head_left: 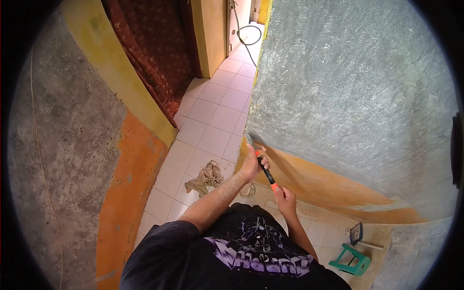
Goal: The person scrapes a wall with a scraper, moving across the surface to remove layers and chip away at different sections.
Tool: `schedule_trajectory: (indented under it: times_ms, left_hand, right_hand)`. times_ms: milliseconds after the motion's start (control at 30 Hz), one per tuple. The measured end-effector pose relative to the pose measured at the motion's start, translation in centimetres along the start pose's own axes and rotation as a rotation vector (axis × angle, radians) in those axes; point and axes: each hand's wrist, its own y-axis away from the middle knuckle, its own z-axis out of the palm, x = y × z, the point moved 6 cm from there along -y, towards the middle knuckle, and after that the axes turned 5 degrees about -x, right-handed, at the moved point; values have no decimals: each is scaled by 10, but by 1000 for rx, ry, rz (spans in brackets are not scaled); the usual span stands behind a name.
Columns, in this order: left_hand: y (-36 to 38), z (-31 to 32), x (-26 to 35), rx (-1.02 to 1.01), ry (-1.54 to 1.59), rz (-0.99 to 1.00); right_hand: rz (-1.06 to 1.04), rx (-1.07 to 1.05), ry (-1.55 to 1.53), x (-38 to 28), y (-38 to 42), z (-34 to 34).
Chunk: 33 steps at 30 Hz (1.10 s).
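1x scraper-type tool (pixel 268 174), blk/orange hdl, grey head at rough grey wall's (pixel 348 87) edge; l. grip (pixel 252 163) + r. grip (pixel 286 199) wrapped rnd hdl. 1x crumpled cloth (pixel 205 180), sq.-tile flr (pixel 203 115). 1x green stool (pixel 358 267).

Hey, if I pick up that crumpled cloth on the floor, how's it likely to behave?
The crumpled cloth will probably be floppy, since it lies in loose, uneven folds. It looks thin, so it's likely light, though I can't tell if it's damp. It seems unlikely to roll, being spread irregularly across the floor tiles.
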Motion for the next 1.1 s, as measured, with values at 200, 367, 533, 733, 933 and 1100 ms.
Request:
schedule_trajectory:
  times_ms: [200, 367, 533, 733, 933, 1100]
  left_hand:
    - [7, 6, 9, 17, -3, -15]
    - [4, 28, -31, -108, -17, -125]
    - [2, 18, -26, -67, -47, -115]
    - [7, 14, -17, -59, -49, -91]
    - [3, 14, -11, -40, -27, -63]
    - [4, 16, -17, -71, -18, -101]
  right_hand:
    - [-6, -56, -14, 7, -1, 1]
    - [79, -38, -163, 33, 28, -19]
    - [51, -6, -146, 30, 22, -13]
    - [32, 19, -58, 17, 21, -9]
    - [-8, -1, -40, 3, 10, -2]
    - [46, -6, -103, 12, 23, -10]
